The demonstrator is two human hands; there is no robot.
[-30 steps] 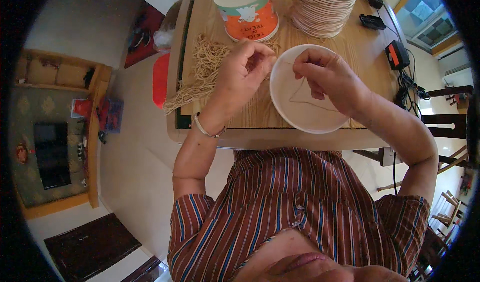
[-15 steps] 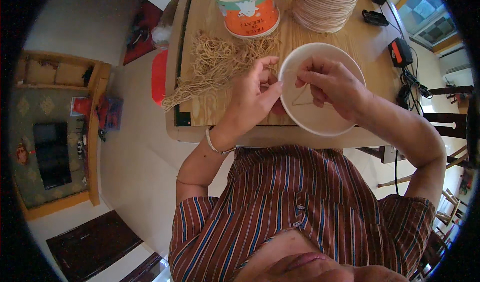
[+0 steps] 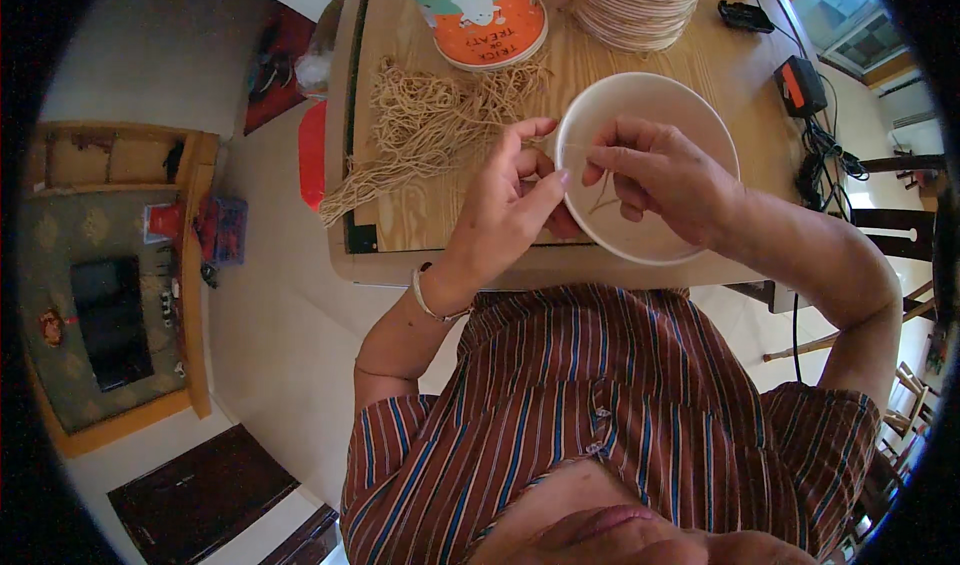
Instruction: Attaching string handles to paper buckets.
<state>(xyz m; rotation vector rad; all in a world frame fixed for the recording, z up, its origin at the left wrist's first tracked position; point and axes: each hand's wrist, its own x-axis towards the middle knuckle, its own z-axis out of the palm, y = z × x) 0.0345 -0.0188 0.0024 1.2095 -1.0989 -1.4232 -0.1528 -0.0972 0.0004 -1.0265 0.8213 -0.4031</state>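
While the white tub (image 3: pixel 698 120) sits by the near edge of the table (image 3: pixel 440 223), right hand (image 3: pixel 670 173) pinches thin cord (image 3: pixel 601 205) inside it; left hand (image 3: pixel 513 193) holds tub's left rim. Cord looks partly drawn: slack left, no knot visible. Cord bundle (image 3: pixel 430 120) nearer left edge.

Uncurled left hand (image 3: pixel 505 200) from its pinch a second ago; now placed with thumb at the left rim of the white bowl (image 3: pixel 692 115) and index finger stretched out. Moved bowl rightward, farther from the orange tub (image 3: pixel 490 30) and the heap of tan strands (image 3: pixel 410 115). Carried right hand (image 3: pixel 668 177) along, lower. Earlier, trailed pinched cord (image 3: pixel 603 203) across to the bowl's lower right; now drawn to a short bend under the fingers. Swung right elbow (image 3: pixel 878 300) outward.
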